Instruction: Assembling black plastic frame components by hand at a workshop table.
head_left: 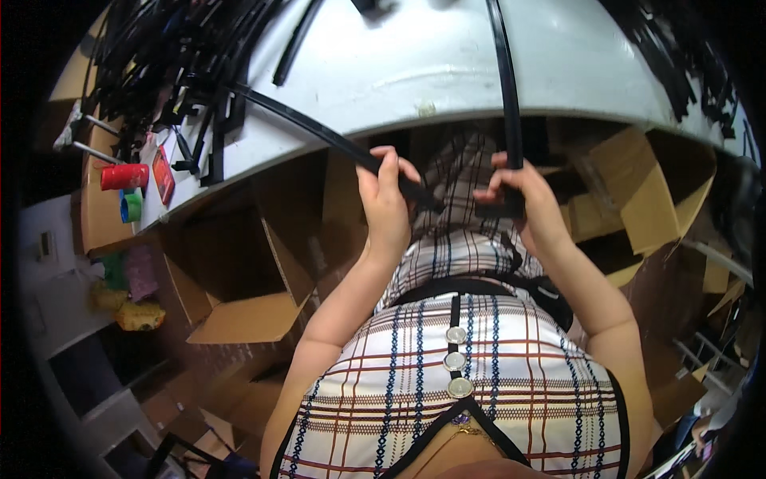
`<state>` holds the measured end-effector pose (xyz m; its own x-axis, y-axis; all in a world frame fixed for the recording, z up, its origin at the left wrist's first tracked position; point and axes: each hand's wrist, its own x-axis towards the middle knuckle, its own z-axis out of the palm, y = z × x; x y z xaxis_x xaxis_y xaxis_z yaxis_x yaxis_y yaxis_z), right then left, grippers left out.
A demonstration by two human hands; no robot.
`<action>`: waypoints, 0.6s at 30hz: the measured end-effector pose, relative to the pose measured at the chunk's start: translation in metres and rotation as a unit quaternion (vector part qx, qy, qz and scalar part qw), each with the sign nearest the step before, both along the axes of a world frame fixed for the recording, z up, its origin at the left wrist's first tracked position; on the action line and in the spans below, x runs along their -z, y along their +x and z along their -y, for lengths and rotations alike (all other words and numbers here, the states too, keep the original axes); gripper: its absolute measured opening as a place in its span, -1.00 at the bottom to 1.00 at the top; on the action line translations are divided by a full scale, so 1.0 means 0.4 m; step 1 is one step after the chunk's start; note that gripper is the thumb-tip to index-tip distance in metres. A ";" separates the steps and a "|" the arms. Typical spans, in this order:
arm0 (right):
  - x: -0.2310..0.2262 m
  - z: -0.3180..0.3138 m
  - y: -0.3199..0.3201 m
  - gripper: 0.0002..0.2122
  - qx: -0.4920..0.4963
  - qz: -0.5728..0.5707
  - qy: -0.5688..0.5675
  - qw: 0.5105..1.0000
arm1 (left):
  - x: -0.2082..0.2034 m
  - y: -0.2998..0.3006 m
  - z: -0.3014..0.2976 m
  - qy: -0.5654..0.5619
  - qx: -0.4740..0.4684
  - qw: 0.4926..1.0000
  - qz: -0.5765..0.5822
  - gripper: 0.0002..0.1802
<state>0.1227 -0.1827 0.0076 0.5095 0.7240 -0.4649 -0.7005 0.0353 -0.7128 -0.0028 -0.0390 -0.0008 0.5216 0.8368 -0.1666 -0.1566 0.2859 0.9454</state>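
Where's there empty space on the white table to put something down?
Two bare patches on the white table: between the left hand's strip and the right hand's strip, right of a loose strip; and between the right hand's strip and the right-side black pile. It's crowded at left: a big black pile and a red cylinder.

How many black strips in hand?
2. Left strip: in the left hand, slanting up-left toward the black pile. Right strip: in the right hand, running to the picture's top edge. Hands cover parts; another could be hidden.
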 end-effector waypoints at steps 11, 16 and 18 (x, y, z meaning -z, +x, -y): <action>0.009 -0.035 -0.039 -0.74 0.078 -0.122 0.111 0.983 | -0.042 0.021 0.064 0.002 0.022 1.000 0.013 -0.78; -0.014 -0.040 -0.050 -0.74 0.108 -0.110 0.112 0.982 | -0.038 0.029 0.070 0.015 0.026 1.000 0.002 -0.76; -0.023 -0.042 -0.049 -0.74 0.124 -0.122 0.114 0.978 | -0.045 0.029 0.067 0.020 0.031 0.999 -0.006 -0.75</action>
